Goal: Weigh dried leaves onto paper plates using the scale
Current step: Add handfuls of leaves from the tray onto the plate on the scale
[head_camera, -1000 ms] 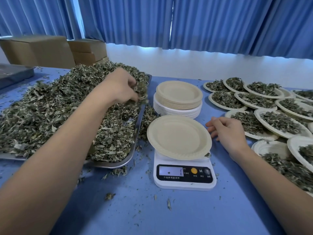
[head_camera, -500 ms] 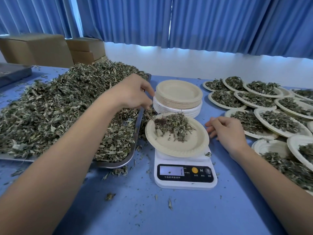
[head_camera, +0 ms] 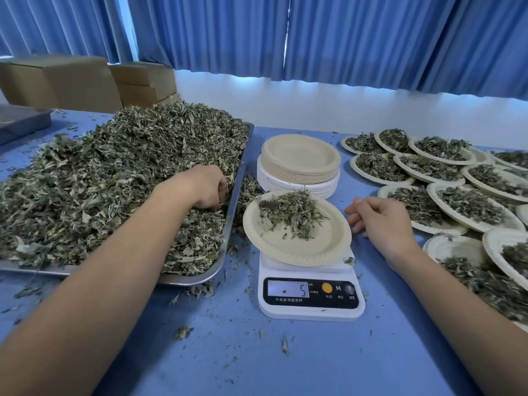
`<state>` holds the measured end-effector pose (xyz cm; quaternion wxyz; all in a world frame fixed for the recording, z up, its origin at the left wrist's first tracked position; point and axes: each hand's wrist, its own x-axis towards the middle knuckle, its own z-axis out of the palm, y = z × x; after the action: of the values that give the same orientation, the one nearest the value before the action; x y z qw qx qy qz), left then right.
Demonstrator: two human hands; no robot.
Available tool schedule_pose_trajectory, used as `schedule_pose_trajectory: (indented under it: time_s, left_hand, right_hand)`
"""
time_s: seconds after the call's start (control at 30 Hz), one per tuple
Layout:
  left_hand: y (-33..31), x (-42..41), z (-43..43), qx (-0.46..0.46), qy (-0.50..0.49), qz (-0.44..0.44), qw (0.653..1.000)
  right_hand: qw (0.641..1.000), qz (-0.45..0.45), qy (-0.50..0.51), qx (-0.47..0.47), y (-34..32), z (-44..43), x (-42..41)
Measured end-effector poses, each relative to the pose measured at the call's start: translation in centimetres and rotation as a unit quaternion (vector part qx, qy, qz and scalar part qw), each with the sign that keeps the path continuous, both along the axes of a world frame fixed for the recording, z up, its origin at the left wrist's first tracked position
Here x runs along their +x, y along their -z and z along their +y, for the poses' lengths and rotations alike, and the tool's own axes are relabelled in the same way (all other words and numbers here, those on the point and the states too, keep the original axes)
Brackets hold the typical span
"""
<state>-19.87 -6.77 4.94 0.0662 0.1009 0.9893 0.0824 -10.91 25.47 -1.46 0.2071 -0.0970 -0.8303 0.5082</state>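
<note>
A white digital scale (head_camera: pixel 311 298) stands in the middle of the blue table and its display reads 5. On it sits a beige paper plate (head_camera: pixel 303 247) with a small heap of dried leaves (head_camera: pixel 288 212) on its far half. To the left, a metal tray (head_camera: pixel 228 241) holds a large pile of dried leaves (head_camera: pixel 114 172). My left hand (head_camera: pixel 205 187) is down in the pile near the tray's right rim, fingers curled into the leaves. My right hand (head_camera: pixel 383 218) rests loosely curled on the table just right of the plate, holding nothing.
A stack of empty paper plates (head_camera: pixel 300 164) stands behind the scale. Several filled plates (head_camera: pixel 457 201) overlap along the right side. Cardboard boxes (head_camera: pixel 71 81) stand at the back left, blue curtains behind. Loose leaf bits lie scattered on the table (head_camera: pixel 257 352).
My left hand dropped a handful of leaves onto the empty plate, then went back left and down into the tray's pile. The scale's display now shows 5. My right hand stayed put.
</note>
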Motion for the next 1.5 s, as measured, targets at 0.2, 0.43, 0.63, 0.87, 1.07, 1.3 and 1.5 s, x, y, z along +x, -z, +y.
schedule_pose_trajectory:
  time_s: [0.2, 0.43, 0.63, 0.87, 1.07, 1.3, 1.5]
  left_hand:
    - [-0.1, -1.0, -0.2, 0.014, -0.041, 0.066, 0.997]
    - [-0.1, -0.3, -1.0, -0.079, 0.072, -0.086, 0.991]
    - [-0.6, 0.3, -0.1, -0.033, 0.060, 0.015, 0.998]
    - [-1.3, 0.4, -0.7, 0.021, 0.010, 0.079, 0.997]
    - [-2.0, 0.3, -0.9, 0.052, -0.052, 0.108, 0.991]
    - [-2.9, 1.0, -0.8, 0.038, -0.042, 0.167, 0.984]
    - [-3.6, 1.9, -0.4, 0.085, -0.033, 0.231, 0.969]
  right_hand:
    - [1.000, -0.002, 0.001, 0.001, 0.1, 0.1, 0.0]
    - [1.000, -0.004, 0.000, -0.002, -0.2, -0.2, 0.2]
    - [1.000, -0.004, -0.002, 0.003, -0.4, -0.2, 0.3]
    - [1.000, -0.005, -0.003, 0.009, -0.3, -0.1, 0.3]
    - [1.000, -0.009, -0.003, 0.001, -0.2, -0.1, 0.1]
    - [1.000, -0.009, -0.002, 0.010, -0.3, -0.1, 0.2]
    - [1.000, -0.009, -0.004, 0.007, -0.4, -0.2, 0.2]
